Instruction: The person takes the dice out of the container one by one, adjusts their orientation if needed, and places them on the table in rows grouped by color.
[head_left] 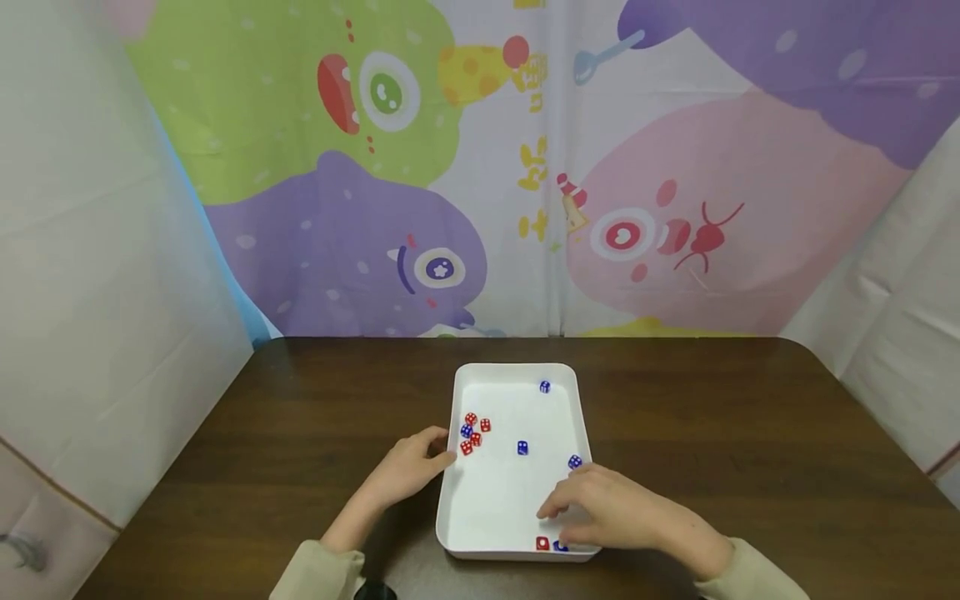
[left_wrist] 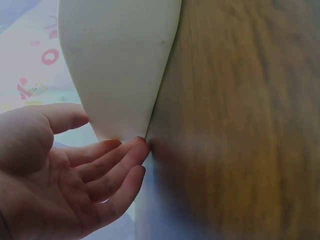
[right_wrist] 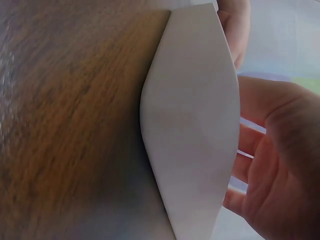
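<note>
A white rectangular tray (head_left: 491, 508) lies on the table, with red and blue dice in it. My left hand (head_left: 408, 468) touches its left side, thumb at the rim and relaxed fingers against the outer wall. My right hand (head_left: 611, 507) reaches over the right rim, fingers loosely bent and spread from the thumb. Beside that thumb, at the tray's near edge, are a partly covered blue die (head_left: 559, 547) and a red die (head_left: 542, 543). Another blue die (head_left: 575, 461) lies just beyond the right hand. The right wrist view shows the tray's outer wall (right_wrist: 190, 110) hiding the fingertips.
Several red dice (head_left: 485, 425) cluster with a blue die (head_left: 466, 431) by the tray's left wall. Single blue dice lie mid-tray (head_left: 522, 448) and at the far end (head_left: 544, 387). Around the tray is the dark wooden table (head_left: 690, 417), backed by a cartoon-print curtain (head_left: 517, 292).
</note>
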